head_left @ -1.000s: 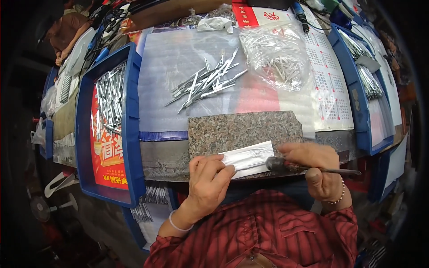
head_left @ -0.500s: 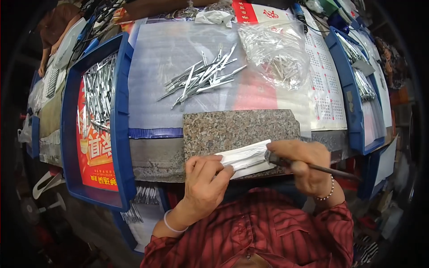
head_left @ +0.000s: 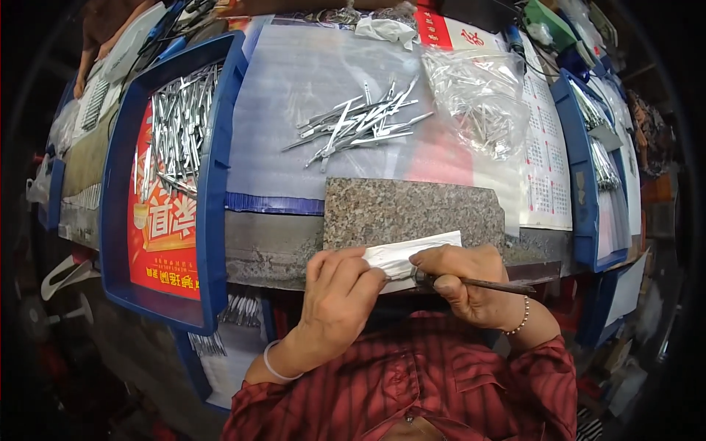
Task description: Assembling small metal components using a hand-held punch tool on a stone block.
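A white, paper-like strip lies slanted along the near edge of a speckled granite slab. The thumb and fingers of my left hand are closed on its left end. Above the strip's right part, my right hand grips a slim tool with a dark handle pointing right. The tool's working end sits low against the strip's near side, partly covered by my fingers; its exact kind I cannot make out. Beyond the slab lies a loose heap of thin silvery metal pieces on a plastic-covered sheet.
A blue tray at left holds many similar metal pieces. A clear plastic bag with thin pieces lies at back right, beside a printed calendar sheet. Another blue tray stands far right. A co-worker's arm shows far left.
My right hand and the tool have moved left along the strip, closer to my left hand. My left hand still holds the strip's left end. The view has shifted slightly.
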A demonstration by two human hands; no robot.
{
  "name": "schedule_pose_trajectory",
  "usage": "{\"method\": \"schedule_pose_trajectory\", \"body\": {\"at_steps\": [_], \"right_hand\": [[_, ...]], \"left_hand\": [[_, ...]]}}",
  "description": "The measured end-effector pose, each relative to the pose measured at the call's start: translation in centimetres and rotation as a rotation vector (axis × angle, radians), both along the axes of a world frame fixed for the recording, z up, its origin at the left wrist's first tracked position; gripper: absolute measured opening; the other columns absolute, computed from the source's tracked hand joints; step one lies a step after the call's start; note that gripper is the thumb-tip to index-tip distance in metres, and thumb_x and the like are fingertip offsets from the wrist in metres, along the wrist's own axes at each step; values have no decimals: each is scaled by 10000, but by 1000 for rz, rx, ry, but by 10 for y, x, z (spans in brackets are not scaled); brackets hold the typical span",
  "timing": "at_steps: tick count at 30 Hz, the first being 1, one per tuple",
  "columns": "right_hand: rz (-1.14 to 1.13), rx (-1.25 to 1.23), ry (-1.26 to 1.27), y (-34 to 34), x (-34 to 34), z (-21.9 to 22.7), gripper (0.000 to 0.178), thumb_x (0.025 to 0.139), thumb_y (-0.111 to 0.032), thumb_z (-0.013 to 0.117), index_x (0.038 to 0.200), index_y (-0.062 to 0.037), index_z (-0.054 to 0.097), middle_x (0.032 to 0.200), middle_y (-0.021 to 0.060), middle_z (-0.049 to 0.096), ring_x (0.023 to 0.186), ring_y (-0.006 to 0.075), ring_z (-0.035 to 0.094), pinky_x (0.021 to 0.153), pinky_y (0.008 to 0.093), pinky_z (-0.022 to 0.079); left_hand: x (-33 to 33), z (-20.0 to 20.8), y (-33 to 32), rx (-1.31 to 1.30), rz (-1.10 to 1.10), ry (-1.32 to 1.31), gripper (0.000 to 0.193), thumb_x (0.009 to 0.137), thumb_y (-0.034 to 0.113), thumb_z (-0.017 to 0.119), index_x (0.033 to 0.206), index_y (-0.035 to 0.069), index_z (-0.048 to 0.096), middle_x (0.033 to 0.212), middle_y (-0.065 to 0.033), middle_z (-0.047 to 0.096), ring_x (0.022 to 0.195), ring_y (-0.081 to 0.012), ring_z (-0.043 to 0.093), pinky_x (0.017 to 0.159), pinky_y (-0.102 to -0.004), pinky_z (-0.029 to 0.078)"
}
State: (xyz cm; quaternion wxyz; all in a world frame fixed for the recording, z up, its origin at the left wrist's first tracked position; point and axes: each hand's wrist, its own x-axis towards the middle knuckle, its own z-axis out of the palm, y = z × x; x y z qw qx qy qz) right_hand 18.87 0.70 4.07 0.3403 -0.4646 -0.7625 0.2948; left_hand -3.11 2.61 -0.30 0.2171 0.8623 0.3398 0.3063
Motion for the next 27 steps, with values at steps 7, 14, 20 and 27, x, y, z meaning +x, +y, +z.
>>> {"method": "schedule_pose_trajectory", "body": {"at_steps": [7, 14, 20, 27], "right_hand": [[21, 439, -17, 1, -18, 26, 238, 855, -217, 681, 888, 11, 619, 874, 162, 679, 606, 267, 668, 484, 325, 518], [74, 55, -115, 9, -24, -4, 222, 827, -227, 715, 829, -51, 579, 703, 94, 585, 551, 274, 603, 454, 368, 453], [102, 206, -141, 2, -24, 32, 274, 845, -241, 693, 939, 5, 618, 876, 149, 662, 636, 259, 669, 508, 330, 523], [-49, -33, 92, 2, -10, 4, 176, 906, -187, 643, 974, -25, 628, 811, 149, 654, 663, 315, 671, 541, 353, 519]], "left_hand": [[-8, 2, -3, -24, 38, 37, 254, 722, 51, 711, 960, 46, 623, 917, -90, 572, 986, -307, 595, 890, -427, 409], [-8, -1, 0, -16, 15, 22, 253, 725, 66, 665, 972, 39, 614, 925, -86, 561, 1003, -290, 585, 900, -427, 394], [-10, 3, -2, -18, 11, 13, 252, 722, 56, 664, 968, 39, 613, 923, -88, 562, 998, -286, 585, 892, -421, 394], [-6, -1, 5, 15, 20, 25, 200, 749, 54, 645, 945, 52, 604, 895, -78, 551, 980, -261, 577, 871, -410, 392]]}}
